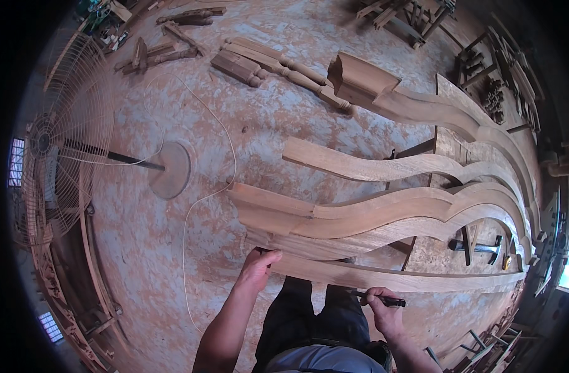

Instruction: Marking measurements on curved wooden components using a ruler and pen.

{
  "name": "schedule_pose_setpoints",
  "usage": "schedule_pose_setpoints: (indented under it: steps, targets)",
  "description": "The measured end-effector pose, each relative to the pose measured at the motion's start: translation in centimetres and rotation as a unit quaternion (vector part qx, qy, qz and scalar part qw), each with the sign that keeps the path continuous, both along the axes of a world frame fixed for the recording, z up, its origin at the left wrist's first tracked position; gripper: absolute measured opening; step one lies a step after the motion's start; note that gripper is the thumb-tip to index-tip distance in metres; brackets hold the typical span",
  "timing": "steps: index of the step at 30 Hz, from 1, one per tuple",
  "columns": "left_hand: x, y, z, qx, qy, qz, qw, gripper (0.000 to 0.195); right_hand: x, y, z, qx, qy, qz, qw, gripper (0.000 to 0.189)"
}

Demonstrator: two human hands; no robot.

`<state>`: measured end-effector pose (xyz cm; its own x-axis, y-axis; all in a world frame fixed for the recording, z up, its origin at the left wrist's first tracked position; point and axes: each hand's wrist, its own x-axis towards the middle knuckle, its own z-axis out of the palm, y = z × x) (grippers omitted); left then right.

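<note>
My left hand [261, 268] grips the near end of a long, straight-looking wooden board [396, 276], its thumb on top. This board lies along the front edge of a plywood-topped workbench [419, 254]. In my right hand [385, 307] is a dark marking pen [392, 301], its tip pointing left, just below the board's front edge. Beyond the board lies a scalloped, wavy wooden piece [322, 247], close against a moulded curved wooden rail [382, 212] with a flared end. Another wavy board [359, 163] and a second moulded rail [419, 105] lie farther back.
A claw hammer [475, 247] and a yellow tape measure [506, 262] rest on the bench. A pedestal fan [44, 140] with a round base [170, 170] stands at left, its cable [228, 135] crossing the floor. Turned wooden posts [284, 70] lie behind; wood racks stand at upper right.
</note>
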<state>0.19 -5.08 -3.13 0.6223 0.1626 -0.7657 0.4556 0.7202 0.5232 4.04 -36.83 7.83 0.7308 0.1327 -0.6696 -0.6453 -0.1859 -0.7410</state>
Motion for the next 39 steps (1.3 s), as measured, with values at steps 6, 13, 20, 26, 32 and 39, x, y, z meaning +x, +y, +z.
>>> schedule_pose_setpoints:
  steps: [6,13,20,26,32,39]
  targets:
    - [0.6,-0.9,0.0,-0.015,-0.023,0.011,1.000,0.049,0.6,1.0,1.7,-0.033,0.001,0.003,0.999,0.018]
    - [-0.4,-0.1,-1.1,0.001,-0.024,0.042,0.999,0.044,-0.3,0.4,1.4,-0.027,0.017,0.031,0.999,0.022]
    - [-0.8,0.8,-1.2,-0.037,-0.051,0.018,0.998,0.043,-0.4,-1.2,1.8,0.003,0.040,0.013,0.999,0.022]
    - [0.6,-1.8,2.6,0.315,-0.254,-0.272,0.873,0.037,-0.2,-5.5,3.6,0.064,0.017,-0.016,0.998,0.024]
    - [-8.6,7.2,-2.9,0.304,0.051,0.035,0.951,0.025,-1.8,-14.6,2.2,0.145,-0.011,-0.056,0.988,0.029]
    - [-7.1,-12.1,6.2,0.440,-0.018,-0.064,0.896,0.021,-5.7,-31.4,-0.5,0.181,-0.090,-0.213,0.956,0.029]
